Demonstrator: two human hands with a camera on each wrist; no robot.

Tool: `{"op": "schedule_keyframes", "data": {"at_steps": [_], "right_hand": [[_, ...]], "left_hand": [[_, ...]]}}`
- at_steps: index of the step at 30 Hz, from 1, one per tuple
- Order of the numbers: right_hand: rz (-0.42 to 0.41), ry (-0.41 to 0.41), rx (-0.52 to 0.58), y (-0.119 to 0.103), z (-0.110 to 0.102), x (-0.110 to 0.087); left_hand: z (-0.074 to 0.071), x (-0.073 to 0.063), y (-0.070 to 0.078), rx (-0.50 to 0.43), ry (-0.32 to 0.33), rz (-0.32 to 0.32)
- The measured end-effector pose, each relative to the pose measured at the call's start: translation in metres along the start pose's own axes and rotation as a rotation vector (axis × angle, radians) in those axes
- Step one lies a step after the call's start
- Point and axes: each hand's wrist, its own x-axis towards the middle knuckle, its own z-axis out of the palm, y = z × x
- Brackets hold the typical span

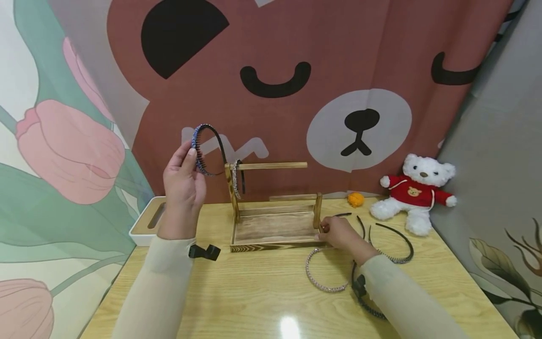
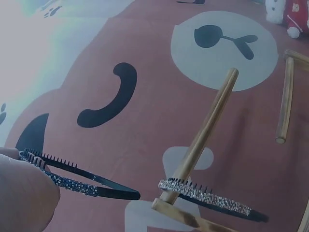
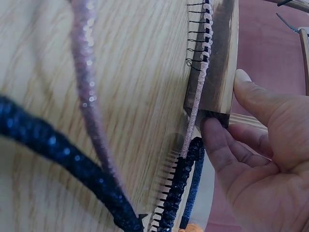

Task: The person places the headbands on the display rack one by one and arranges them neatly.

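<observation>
Left hand [image 1: 184, 181] is holding a blue headband [image 1: 194, 141] aloft while the right hand [image 1: 338, 233] is gripping the rack [image 1: 275, 228]
Left thumb and fingers are pinching the headband by its glittery crown, just left of the rack's upper bar [image 1: 271, 165]; the loop is standing roughly upright, crown facing left, teeth pointing inward, open end pointing right toward the bar, which is itself running left to right; right thumb and fingers are clasping the rack's right end; a silver band [image 1: 235, 179] is hanging on the bar near the post [image 1: 232, 188], and a pink band [image 1: 326, 288] is lying on the table [image 1: 245, 292]
</observation>
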Motion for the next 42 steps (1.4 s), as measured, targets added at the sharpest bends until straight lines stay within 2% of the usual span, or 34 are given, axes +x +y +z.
{"op": "schedule_keyframes", "data": {"at_steps": [7, 15, 20, 26, 42], "right_hand": [[-0.002, 0.000, -0.002, 0.000, 0.000, 0.001], [-0.005, 0.001, -0.013, 0.001, 0.000, 0.001], [-0.006, -0.004, -0.017, 0.000, 0.000, 0.002], [-0.012, 0.011, -0.018, 0.002, 0.001, 0.003], [0.009, -0.005, -0.009, 0.001, 0.001, 0.003]], "left_hand": [[0.009, 0.010, -0.013, -0.030, -0.023, -0.023], [0.006, 0.016, -0.025, -0.006, -0.001, -0.043], [0.000, 0.016, -0.029, 0.003, 0.009, -0.070], [-0.006, 0.016, -0.041, -0.005, -0.019, -0.097], [-0.036, 0.007, -0.073, 0.111, -0.006, -0.207]]}}
